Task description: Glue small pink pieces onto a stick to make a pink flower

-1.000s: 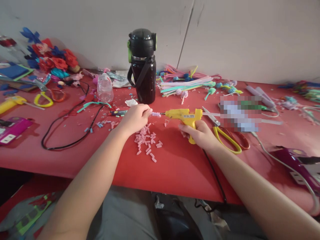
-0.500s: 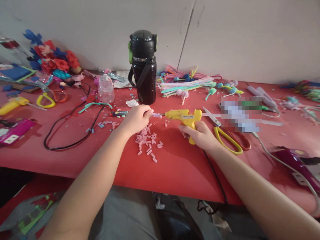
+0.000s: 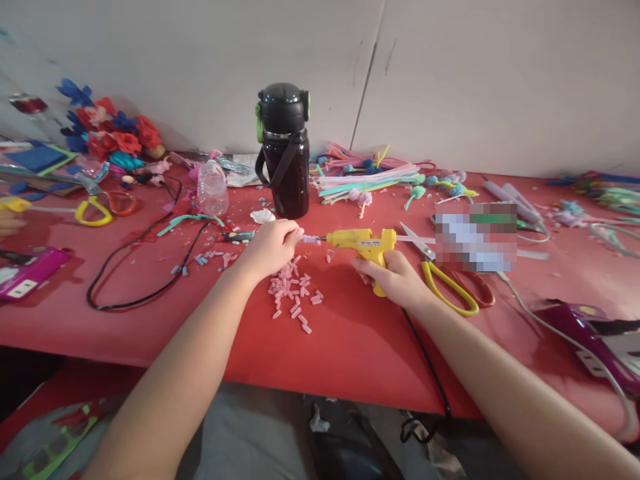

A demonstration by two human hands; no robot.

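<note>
My right hand (image 3: 395, 277) grips the handle of a yellow glue gun (image 3: 364, 243), whose nozzle points left. My left hand (image 3: 273, 245) is closed in a pinch on a small pale pink-purple piece (image 3: 309, 239) held right at the nozzle tip. Below my left hand lies a heap of short pink cut straw bits (image 3: 291, 293) on the red table (image 3: 350, 333). The gun's black cord (image 3: 425, 360) runs back over the table's front edge.
A black bottle (image 3: 283, 152) stands behind my hands, a clear plastic bottle (image 3: 211, 188) to its left. Yellow-handled scissors (image 3: 443, 280) lie right of the gun. Coloured straws (image 3: 370, 175), paper flowers (image 3: 107, 133), a looped black cable (image 3: 135, 267) and a purple power strip (image 3: 590, 327) lie around.
The view has tipped slightly, so everything sits a little lower and to the left in the picture. Both hands stay where they were, pink piece at the nozzle.
</note>
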